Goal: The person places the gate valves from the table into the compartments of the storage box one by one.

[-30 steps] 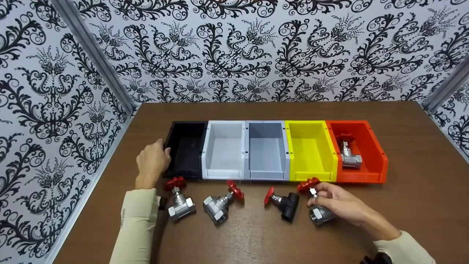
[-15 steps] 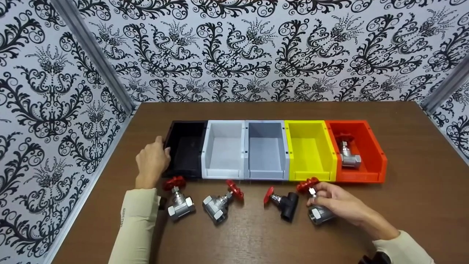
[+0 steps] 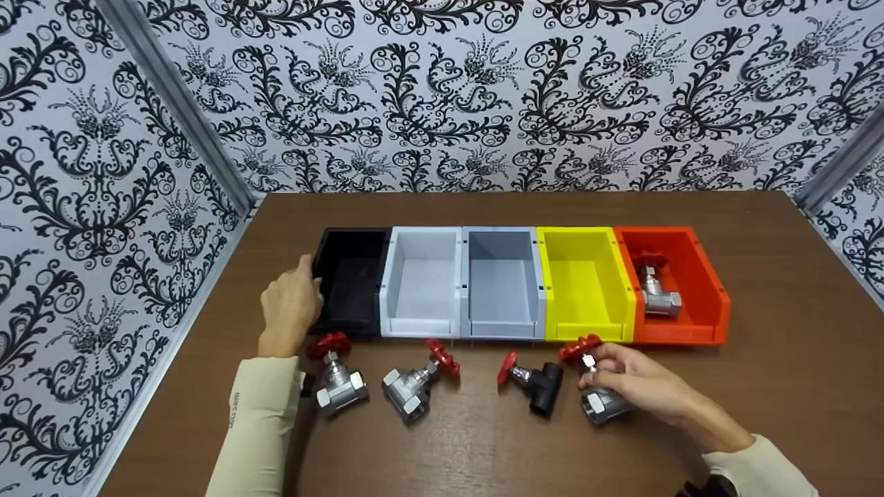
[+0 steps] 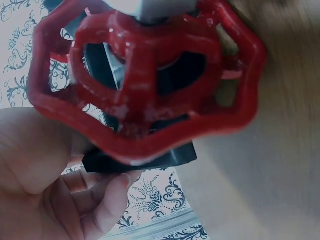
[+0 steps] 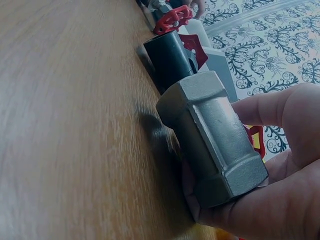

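My left hand (image 3: 291, 304) is at the left wall of the black bin (image 3: 352, 276), its fingers and thumb about the edge. Curled fingers (image 4: 107, 202) meet the bin's dark edge in the left wrist view, partly behind a red handwheel. With my right hand (image 3: 642, 383) I grip a metal gate valve (image 5: 212, 135) with a red handwheel, low over the table before the yellow bin. Left of it lies a black-bodied valve (image 3: 545, 388). Two more metal valves, one upright-stemmed (image 3: 342, 390) and one slanted (image 3: 409, 392), lie before the black and white bins.
A white bin (image 3: 425, 290), a grey bin (image 3: 503, 290), a yellow bin (image 3: 587, 290) and an orange-red bin (image 3: 701, 297) continue the row. One metal valve (image 3: 661, 301) lies in the orange-red bin. Patterned walls (image 3: 476, 103) bound the brown table (image 3: 483, 455).
My left hand has shifted slightly right, closer against the black bin. The right hand and the valve in it look unmoved.
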Demonstrator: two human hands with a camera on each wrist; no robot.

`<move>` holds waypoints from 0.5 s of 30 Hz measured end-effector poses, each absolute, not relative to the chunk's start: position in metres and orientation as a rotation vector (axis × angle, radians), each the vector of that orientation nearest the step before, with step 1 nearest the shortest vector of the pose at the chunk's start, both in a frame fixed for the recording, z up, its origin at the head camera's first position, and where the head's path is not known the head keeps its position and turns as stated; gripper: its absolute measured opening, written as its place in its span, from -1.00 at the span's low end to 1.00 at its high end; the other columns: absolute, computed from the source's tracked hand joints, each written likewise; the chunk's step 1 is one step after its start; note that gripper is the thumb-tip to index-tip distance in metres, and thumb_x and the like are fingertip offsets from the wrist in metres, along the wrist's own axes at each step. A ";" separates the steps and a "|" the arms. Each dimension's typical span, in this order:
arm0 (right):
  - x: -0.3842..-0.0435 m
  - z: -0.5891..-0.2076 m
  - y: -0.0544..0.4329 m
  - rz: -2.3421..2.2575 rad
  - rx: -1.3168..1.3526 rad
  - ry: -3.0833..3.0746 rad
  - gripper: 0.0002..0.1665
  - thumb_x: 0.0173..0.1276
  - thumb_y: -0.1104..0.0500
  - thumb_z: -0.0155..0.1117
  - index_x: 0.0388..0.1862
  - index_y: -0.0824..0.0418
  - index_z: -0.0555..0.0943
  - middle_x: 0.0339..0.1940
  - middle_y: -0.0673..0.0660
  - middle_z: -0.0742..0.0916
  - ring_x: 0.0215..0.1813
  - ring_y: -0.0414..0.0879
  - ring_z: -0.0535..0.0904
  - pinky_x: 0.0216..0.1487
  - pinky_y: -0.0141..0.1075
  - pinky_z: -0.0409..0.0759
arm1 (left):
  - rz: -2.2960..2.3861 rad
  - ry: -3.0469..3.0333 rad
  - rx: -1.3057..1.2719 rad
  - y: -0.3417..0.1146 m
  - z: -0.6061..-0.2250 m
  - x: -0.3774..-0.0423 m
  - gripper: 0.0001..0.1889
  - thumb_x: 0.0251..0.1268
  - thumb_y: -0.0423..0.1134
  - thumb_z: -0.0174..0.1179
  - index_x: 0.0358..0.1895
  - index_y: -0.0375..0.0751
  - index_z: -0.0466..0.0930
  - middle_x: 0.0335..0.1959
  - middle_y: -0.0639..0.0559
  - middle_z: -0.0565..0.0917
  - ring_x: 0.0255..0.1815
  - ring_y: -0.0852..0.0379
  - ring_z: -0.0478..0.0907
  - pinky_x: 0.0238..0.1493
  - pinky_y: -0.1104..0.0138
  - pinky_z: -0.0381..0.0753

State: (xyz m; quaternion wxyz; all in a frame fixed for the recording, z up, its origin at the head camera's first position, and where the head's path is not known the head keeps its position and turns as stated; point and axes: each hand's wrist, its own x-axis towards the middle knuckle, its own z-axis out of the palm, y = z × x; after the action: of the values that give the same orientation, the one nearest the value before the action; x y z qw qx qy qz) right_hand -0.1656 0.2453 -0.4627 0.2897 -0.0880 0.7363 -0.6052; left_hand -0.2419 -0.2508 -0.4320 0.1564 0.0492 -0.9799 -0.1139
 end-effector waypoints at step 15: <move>-0.165 -0.461 0.245 -1.606 -0.232 1.993 -0.61 0.45 0.23 0.15 0.08 0.45 0.30 -0.18 0.14 0.73 -0.25 -0.18 0.63 -0.24 -0.38 0.60 | -0.369 -2.878 0.189 -0.251 -0.421 -0.241 -0.63 0.40 -0.25 0.07 0.21 -0.28 0.51 -0.02 -0.42 0.65 -0.13 -0.52 0.60 -0.19 -0.28 0.53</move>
State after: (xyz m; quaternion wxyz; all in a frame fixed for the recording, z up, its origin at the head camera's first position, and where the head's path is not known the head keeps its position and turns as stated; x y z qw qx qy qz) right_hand -0.1650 0.2450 -0.4615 0.2817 -0.0865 0.7440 -0.5996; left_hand -0.2408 -0.2509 -0.4211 0.1166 0.0646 -0.9830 -0.1260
